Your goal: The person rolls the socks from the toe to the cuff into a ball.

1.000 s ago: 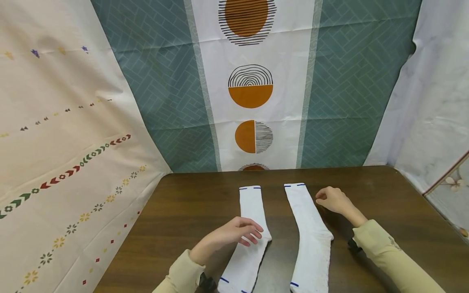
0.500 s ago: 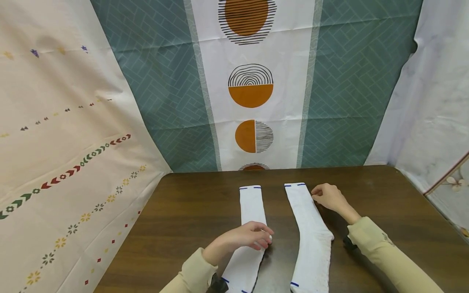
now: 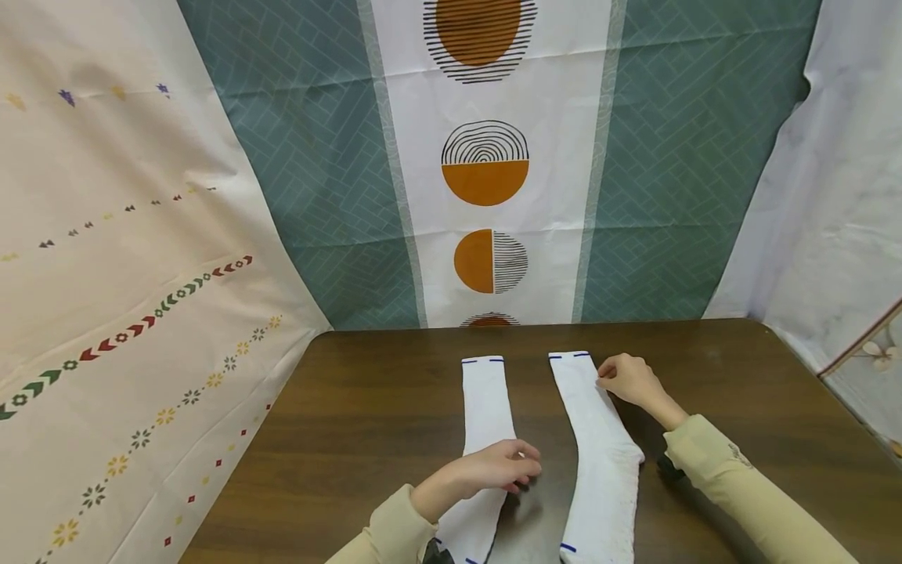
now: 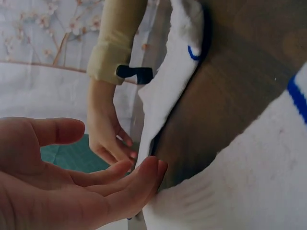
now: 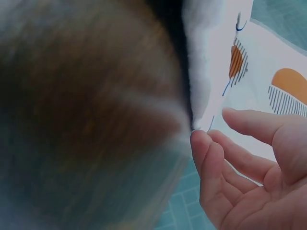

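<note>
Two white socks with blue marks lie flat, side by side, on the brown wooden table [image 3: 338, 439]. Across the heel of the left sock [image 3: 485, 395] passes my left hand [image 3: 489, 470], its loosely bent fingers reaching into the gap between the socks and holding nothing. My right hand [image 3: 632, 384] is at the outer edge of the right sock [image 3: 602, 470], near its cuff. In the right wrist view, the fingertips [image 5: 200, 139] are right at the sock's edge, while the thumb [image 5: 244, 120] stands apart from them.
Behind the table hangs a green and white cloth [image 3: 493, 305] with orange circles. A cream patterned cloth [image 3: 141, 352] slopes along the left side, and a pale cloth [image 3: 831, 235] hangs on the right.
My left hand has moved right across the left sock, its fingers now past that sock's edge. My right hand has moved slightly left to the right sock's edge. The socks look unmoved.
</note>
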### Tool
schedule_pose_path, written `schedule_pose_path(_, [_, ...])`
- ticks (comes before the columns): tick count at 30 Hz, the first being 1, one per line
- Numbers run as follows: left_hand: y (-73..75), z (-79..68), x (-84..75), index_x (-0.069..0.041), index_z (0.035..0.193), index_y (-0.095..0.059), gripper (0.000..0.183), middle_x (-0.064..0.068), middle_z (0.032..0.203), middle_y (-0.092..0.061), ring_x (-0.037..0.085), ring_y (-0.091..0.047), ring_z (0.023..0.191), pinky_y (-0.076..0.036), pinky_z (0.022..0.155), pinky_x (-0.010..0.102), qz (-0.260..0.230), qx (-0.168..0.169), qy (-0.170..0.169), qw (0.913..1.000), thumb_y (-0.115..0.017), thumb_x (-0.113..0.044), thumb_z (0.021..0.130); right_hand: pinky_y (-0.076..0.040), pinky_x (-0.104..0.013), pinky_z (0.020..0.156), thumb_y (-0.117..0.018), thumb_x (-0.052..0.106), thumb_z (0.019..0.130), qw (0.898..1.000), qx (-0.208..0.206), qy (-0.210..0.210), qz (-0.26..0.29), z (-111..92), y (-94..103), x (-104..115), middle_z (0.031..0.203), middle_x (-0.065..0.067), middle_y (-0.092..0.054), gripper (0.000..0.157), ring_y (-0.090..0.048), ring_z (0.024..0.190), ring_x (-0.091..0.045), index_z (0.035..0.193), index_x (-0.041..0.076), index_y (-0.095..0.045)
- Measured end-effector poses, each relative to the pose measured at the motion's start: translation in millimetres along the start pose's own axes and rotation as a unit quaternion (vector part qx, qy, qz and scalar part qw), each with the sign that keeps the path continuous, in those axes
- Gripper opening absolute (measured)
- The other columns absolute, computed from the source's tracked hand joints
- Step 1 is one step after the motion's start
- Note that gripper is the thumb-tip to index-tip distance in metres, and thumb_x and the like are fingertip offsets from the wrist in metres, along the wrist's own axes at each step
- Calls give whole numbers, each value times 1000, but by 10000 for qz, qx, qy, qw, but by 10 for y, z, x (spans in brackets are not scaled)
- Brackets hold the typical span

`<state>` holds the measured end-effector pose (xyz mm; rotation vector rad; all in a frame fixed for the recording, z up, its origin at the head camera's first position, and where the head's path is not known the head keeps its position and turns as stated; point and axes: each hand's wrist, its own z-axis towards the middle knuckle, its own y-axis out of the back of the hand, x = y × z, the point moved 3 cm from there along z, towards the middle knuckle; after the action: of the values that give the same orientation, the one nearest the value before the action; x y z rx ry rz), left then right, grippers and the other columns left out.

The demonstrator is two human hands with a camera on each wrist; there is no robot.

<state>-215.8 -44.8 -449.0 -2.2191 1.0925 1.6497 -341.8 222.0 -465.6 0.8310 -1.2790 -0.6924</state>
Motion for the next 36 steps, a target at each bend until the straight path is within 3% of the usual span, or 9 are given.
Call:
schedule_pose_path(9, [-130, 22, 17, 5, 120, -57, 32, 13, 97, -67, 20, -61, 82, -56, 73, 36, 216, 27, 3, 9998, -57, -12, 93, -50, -38, 60, -73, 16, 81, 9999, 105, -78, -66, 18, -15, 11, 85, -15, -69, 24, -63, 72, -23, 95, -4, -69])
schedule_pose_path(22, [-373, 89, 92, 7, 104, -67, 24, 12, 71, -68, 12, -62, 58, -54, 53, 25, 747, -78, -181, 9970, -66, -7, 85, -48, -38, 59, -77, 26, 80, 9975, 380, -539, -259, 35, -64, 14, 89, -21, -66, 40, -58, 68, -24, 96, -8, -64])
schedule_pose_path(30, [-491, 99, 94, 1, 78, -73, 6, 11, 59, -68, 6, -55, 45, -49, 44, 20, 786, -446, -162, 9958, -71, -5, 79, -40, -29, 50, -76, 25, 80, 9959, 496, -714, -237, 52, -99, 39, 65, -7, -58, 30, -53, 54, -16, 72, 1, -60])
schedule_pose_path(36, [-572, 122, 92, -4, 66, -73, 8, 8, 51, -65, 1, -51, 38, -40, 39, 14, 1142, -659, -219, 9910, -77, -5, 73, -37, -27, 49, -75, 27, 80, 9947, 607, -787, -270, 72, -116, 56, 55, -1, -49, 35, -47, 52, -14, 59, 8, -54])
